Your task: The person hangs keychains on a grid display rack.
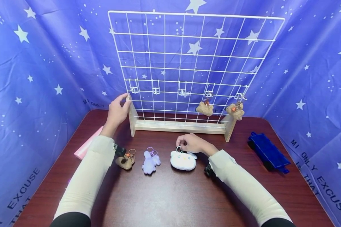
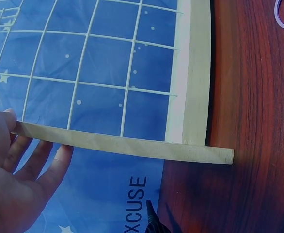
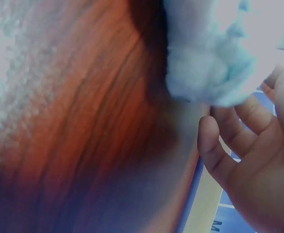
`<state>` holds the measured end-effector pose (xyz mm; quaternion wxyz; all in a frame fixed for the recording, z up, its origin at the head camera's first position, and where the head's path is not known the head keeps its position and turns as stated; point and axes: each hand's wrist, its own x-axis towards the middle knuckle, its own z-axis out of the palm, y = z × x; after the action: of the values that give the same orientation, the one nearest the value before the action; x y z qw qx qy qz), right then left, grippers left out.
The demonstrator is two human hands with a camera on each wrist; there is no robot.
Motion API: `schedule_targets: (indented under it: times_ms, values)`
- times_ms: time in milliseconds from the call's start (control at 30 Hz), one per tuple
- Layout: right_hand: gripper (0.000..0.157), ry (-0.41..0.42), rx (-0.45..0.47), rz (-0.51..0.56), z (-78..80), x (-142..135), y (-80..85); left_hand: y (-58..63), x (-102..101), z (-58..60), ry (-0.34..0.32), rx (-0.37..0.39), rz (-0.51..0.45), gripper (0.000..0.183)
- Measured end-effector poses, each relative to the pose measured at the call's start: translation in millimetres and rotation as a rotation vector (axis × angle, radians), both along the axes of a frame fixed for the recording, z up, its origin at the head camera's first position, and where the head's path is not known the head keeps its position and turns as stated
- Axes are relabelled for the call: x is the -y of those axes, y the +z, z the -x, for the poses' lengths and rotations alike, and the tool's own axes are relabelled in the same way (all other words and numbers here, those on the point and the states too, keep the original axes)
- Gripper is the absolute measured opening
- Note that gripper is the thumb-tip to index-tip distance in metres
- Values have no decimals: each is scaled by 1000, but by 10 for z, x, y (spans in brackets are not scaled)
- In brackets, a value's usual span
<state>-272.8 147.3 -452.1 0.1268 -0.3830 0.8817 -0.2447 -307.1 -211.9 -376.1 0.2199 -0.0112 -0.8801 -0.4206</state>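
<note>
Long cream cloth sleeves (image 1: 240,179) reach out. Fingers curled close, the right hand (image 1: 192,143) pinches a round ring (image 1: 177,149) on a fluffy white toy (image 1: 183,162) before a white wire rack (image 1: 180,69). The left hand (image 1: 117,112), half curled, holds the rack's pale wooden leg (image 2: 147,148).

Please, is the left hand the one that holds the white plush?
No, the left hand grips the rack's wooden side, while the right hand holds the white plush by its ring.

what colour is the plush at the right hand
The plush is white; it shows best in the head view.
</note>
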Motion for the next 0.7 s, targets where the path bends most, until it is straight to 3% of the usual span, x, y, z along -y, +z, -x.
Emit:
schedule_targets:
  times_ms: [267, 467, 700]
  values:
    - [11, -75, 18, 145, -12, -76, 52, 4, 1, 1, -2, 2, 0, 42]
    - [10, -140, 57, 195, -4, -138, 90, 1, 4, 11, -3, 6, 1, 42]
    - [14, -147, 125, 273, 28, -215, 115, -1, 5, 3, 1, 11, 4, 42]
